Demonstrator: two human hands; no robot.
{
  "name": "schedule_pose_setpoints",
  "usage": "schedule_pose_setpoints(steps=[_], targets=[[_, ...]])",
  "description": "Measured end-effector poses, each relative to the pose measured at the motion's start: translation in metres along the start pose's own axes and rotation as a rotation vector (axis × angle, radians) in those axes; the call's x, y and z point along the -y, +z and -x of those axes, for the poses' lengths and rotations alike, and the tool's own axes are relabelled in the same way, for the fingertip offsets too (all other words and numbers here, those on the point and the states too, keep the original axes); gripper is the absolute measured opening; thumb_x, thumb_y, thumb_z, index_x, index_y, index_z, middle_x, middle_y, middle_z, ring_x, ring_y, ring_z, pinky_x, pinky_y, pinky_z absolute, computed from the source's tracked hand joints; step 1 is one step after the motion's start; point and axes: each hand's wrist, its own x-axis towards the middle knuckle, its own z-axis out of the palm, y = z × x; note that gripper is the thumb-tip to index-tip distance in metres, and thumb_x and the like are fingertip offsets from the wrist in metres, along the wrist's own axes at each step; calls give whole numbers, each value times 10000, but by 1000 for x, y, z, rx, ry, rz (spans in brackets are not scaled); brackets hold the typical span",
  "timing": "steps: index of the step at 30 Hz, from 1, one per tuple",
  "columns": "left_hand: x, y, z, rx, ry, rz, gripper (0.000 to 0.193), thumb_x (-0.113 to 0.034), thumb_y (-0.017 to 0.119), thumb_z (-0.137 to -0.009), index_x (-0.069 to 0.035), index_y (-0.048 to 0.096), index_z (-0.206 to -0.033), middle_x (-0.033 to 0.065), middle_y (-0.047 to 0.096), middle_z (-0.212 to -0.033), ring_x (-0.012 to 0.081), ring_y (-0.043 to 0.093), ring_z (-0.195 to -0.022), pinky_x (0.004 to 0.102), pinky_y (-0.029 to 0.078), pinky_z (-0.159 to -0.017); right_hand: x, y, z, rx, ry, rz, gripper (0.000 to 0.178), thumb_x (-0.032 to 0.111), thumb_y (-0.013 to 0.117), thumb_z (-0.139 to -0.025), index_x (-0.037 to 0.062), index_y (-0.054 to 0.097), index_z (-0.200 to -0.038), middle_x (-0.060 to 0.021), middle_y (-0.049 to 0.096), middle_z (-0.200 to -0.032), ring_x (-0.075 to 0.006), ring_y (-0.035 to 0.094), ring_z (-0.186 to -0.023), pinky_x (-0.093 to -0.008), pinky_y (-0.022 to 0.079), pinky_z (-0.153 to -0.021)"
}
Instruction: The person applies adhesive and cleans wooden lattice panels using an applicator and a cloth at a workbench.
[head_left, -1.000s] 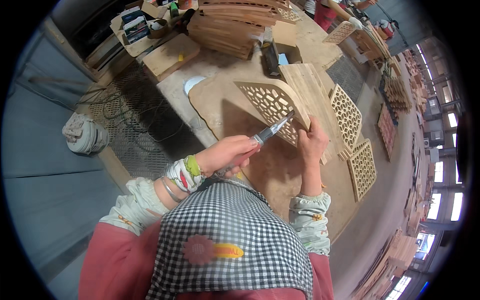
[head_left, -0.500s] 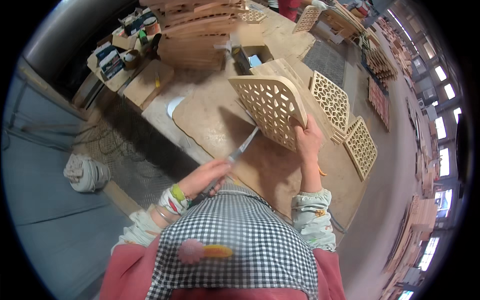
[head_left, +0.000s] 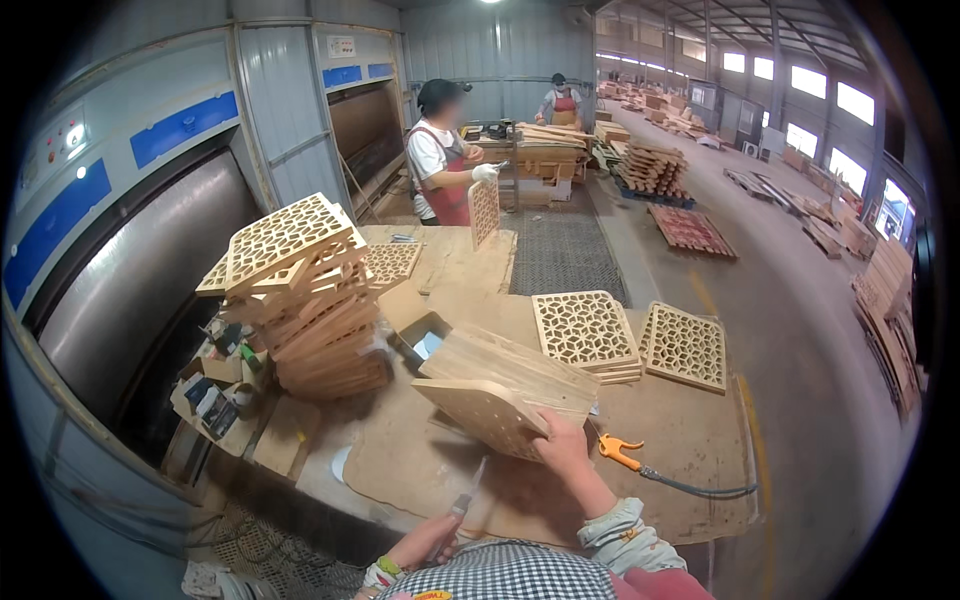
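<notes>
My right hand point(head_left: 566, 447) grips the near right edge of a pale wooden panel point(head_left: 487, 411) pierced with small holes, which I hold tilted above the bench. In my left hand point(head_left: 426, 541) is a slim tool point(head_left: 465, 497) with a grey handle and a narrow metal blade. Its tip points up toward the panel's underside, and I cannot tell whether it touches. Just behind the panel lies a plain wooden board point(head_left: 520, 372). An orange air blow gun point(head_left: 621, 453) with a dark hose rests on the bench right of my right hand.
Lattice panels point(head_left: 585, 328) are stacked at the back right, beside another leaning panel point(head_left: 686, 347). A tall uneven pile of panels point(head_left: 325, 325) stands left, near an open box point(head_left: 404, 318). Across the bench point(head_left: 690, 440), a co-worker point(head_left: 443, 165) with a white glove holds a panel point(head_left: 484, 212).
My view has risen, bringing the far workshop and co-workers into sight. The panel is now tilted flatter, showing less of its pierced face. Both hands keep their hold.
</notes>
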Motion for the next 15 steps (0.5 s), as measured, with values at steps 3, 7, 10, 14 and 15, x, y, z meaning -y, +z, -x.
schedule_pose_setpoints(steps=[3, 7, 10, 14, 15], targets=[[3, -4, -7, -27, 2, -33, 348, -406, 567, -1055, -71, 573, -1151, 45, 602, -842, 109, 563, -684, 257, 457, -573, -5, -14, 12, 45, -12, -85, 340, 136, 702, -805, 103, 734, -1142, -160, 727, -1044, -374, 692, -978, -418, 550, -852], [1, -7, -18, -122, 87, 88, 299, -358, 634, -1020, -109, 564, -1171, 39, 562, -859, 128, 560, -685, 277, 471, -560, -33, -16, 31, -49, 4, -215, 370, 86, 699, -824, 84, 713, -1193, -173, 725, -1057, -355, 705, -953, -388, 547, -844], [18, -27, -32, -172, 145, 186, 232, -316, 630, -1014, -108, 568, -1096, 29, 557, -819, 129, 542, -638, 262, 440, -516, -32, -26, 40, -45, 47, -289, 370, 116, 735, -840, 81, 702, -1208, -170, 724, -1055, -341, 713, -948, -389, 548, -828], [56, -77, -72, -216, 96, 76, 289, -324, 631, -1006, -85, 577, -1159, 54, 595, -856, 155, 600, -682, 279, 504, -547, -43, -31, 48, -26, -1, -299, 357, 183, 801, -842, 87, 702, -1171, -150, 710, -986, -317, 708, -901, -381, 544, -793], [62, -86, -87, -152, 64, 100, 317, -327, 639, -1000, -59, 571, -1156, 68, 618, -877, 161, 621, -699, 276, 527, -559, -56, -26, 51, -53, -26, -251, 327, 188, 796, -851, 88, 704, -1148, -143, 700, -980, -311, 701, -889, -376, 542, -787]])
